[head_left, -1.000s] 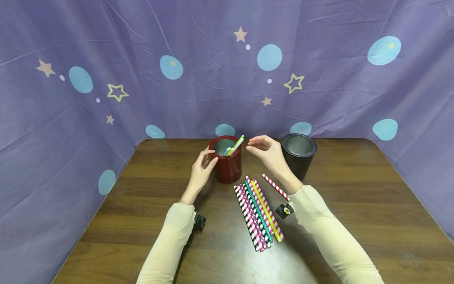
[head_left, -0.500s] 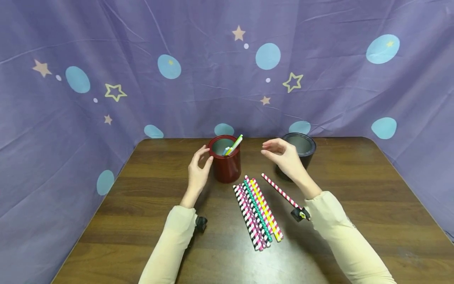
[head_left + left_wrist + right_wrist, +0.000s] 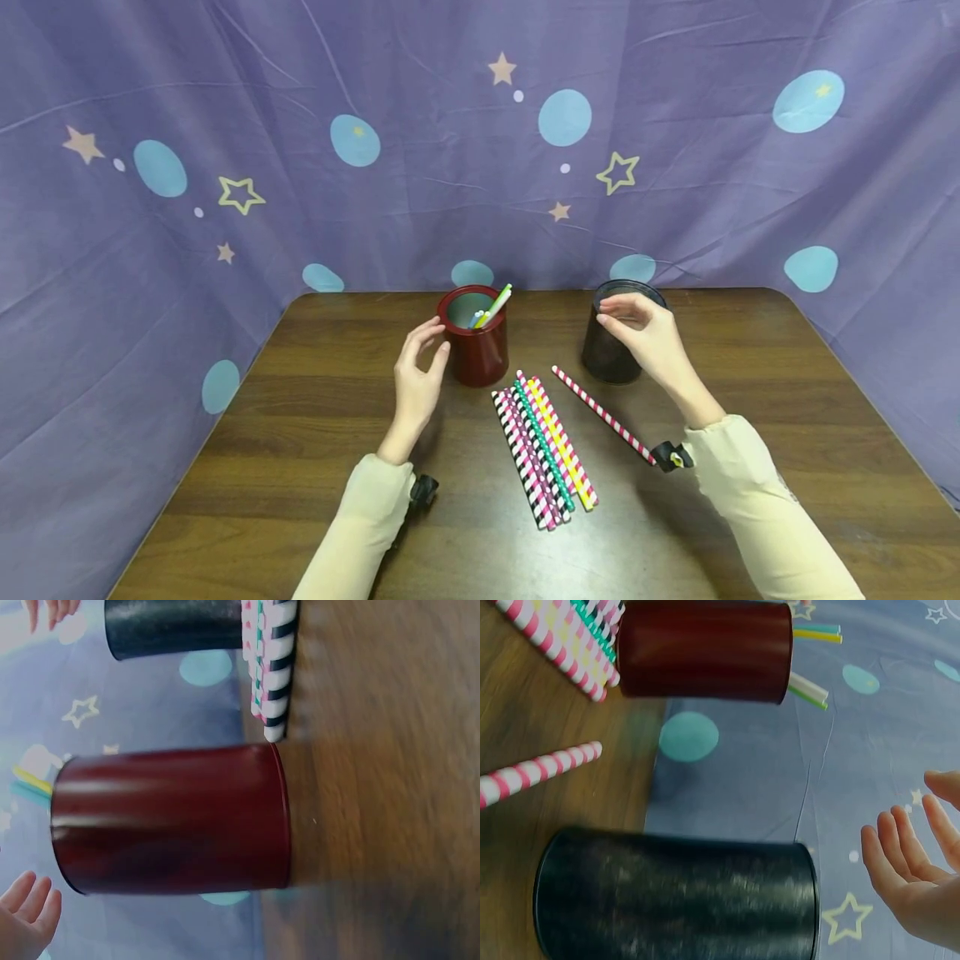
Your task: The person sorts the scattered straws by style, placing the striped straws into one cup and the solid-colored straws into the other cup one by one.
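Note:
My left hand point(image 3: 416, 379) is beside the dark red canister point(image 3: 480, 358), fingers loosely bent and holding nothing; the left wrist view shows a gap between fingers and canister. Several thin sticks, like straws point(image 3: 501, 303), in green, white, yellow and blue stand inside it and lean on the rim. At the near side of the black canister point(image 3: 609, 360), my right hand point(image 3: 654, 346) hovers with relaxed, curved fingers and nothing in them. Right of a bundle of patterned paper straws point(image 3: 543, 454) lies one red-and-white striped straw point(image 3: 596, 408), by itself on the table.
The wooden table point(image 3: 315, 400) has its back edge against a purple curtain point(image 3: 420, 208) with stars and blue ovals. A small black camera point(image 3: 671, 457) on the right wrist covers the table at the single straw's near end.
My right hand has moved right, from near the red canister to the black one. The left hand has drawn slightly back from the red rim. Canisters and straws have stayed put.

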Tool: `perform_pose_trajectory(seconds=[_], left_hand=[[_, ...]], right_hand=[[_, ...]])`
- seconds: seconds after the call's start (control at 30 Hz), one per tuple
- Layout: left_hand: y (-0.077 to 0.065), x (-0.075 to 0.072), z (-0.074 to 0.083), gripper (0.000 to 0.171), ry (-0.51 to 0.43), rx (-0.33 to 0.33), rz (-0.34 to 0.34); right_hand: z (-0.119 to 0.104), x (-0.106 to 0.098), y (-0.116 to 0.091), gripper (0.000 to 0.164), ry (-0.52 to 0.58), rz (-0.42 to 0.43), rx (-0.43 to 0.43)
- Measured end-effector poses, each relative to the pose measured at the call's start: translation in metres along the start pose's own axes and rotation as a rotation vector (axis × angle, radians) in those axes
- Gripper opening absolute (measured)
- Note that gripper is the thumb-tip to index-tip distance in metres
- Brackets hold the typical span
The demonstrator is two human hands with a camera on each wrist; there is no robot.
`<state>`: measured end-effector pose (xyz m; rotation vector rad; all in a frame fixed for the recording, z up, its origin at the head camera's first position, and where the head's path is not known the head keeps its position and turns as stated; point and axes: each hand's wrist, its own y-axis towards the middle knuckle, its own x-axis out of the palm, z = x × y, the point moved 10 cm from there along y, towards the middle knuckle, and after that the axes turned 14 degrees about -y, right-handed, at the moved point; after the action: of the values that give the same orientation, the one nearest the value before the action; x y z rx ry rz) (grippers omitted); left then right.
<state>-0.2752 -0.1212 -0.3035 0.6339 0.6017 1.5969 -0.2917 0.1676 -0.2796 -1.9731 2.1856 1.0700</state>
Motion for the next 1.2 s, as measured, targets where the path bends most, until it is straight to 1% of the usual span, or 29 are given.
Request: perform_pose_trajectory(seconds=[0.17, 0.27, 0.33, 0.4, 0.5, 0.57, 0.67, 0.73, 0.77, 0.8, 0.83, 0.9, 0.97, 1.03, 1.2], left_hand=[[-0.005, 0.010, 0.020, 0.020, -0.006, 0.074, -0.021], [-0.009, 0.018, 0.027, 0.021, -0.015, 0.113, -0.044], [-0.013, 0.025, 0.024, 0.021, -0.022, 0.120, -0.073], [-0.017, 0.033, 0.019, 0.022, -0.019, 0.117, -0.110], [-0.022, 0.046, 0.008, 0.021, -0.015, 0.103, -0.183], [-0.026, 0.056, 0.004, 0.021, -0.013, 0.099, -0.234], [-0.029, 0.072, 0.004, 0.022, -0.022, 0.094, -0.304], [-0.029, 0.082, 0.012, 0.022, -0.022, 0.090, -0.340], [-0.029, 0.087, 0.016, 0.022, -0.021, 0.091, -0.356], [-0.029, 0.092, 0.016, 0.023, -0.022, 0.089, -0.372], [-0.030, 0.096, 0.016, 0.023, -0.024, 0.092, -0.387], [-0.031, 0.105, 0.012, 0.022, -0.029, 0.076, -0.417], [-0.034, 0.112, -0.001, 0.021, -0.027, 0.053, -0.450], [-0.036, 0.120, -0.013, 0.022, -0.020, 0.022, -0.486], [-0.041, 0.139, -0.030, 0.022, 0.024, -0.042, -0.603]], right_hand=[[0.009, -0.014, -0.003, 0.020, -0.031, 0.051, 0.008], [0.015, -0.022, -0.005, 0.020, -0.061, 0.083, 0.017], [0.020, -0.028, -0.006, 0.021, -0.075, 0.100, 0.026], [0.024, -0.033, -0.008, 0.021, -0.088, 0.116, 0.035], [0.030, -0.040, -0.009, 0.022, -0.102, 0.139, 0.048], [0.034, -0.044, -0.010, 0.022, -0.109, 0.154, 0.056], [0.053, -0.050, -0.009, 0.024, -0.099, 0.177, 0.052], [0.109, -0.048, -0.002, 0.025, 0.027, 0.164, 0.020], [0.116, -0.050, -0.001, 0.026, 0.036, 0.170, 0.018], [0.124, -0.051, -0.001, 0.027, 0.042, 0.175, 0.013], [0.126, -0.053, -0.001, 0.027, 0.045, 0.179, 0.017], [0.131, -0.055, 0.000, 0.028, 0.038, 0.183, 0.028], [0.092, -0.061, -0.007, 0.029, -0.087, 0.205, 0.076], [0.094, -0.061, -0.007, 0.029, -0.094, 0.197, 0.104], [0.092, -0.061, -0.009, 0.030, -0.067, 0.173, 0.157]])
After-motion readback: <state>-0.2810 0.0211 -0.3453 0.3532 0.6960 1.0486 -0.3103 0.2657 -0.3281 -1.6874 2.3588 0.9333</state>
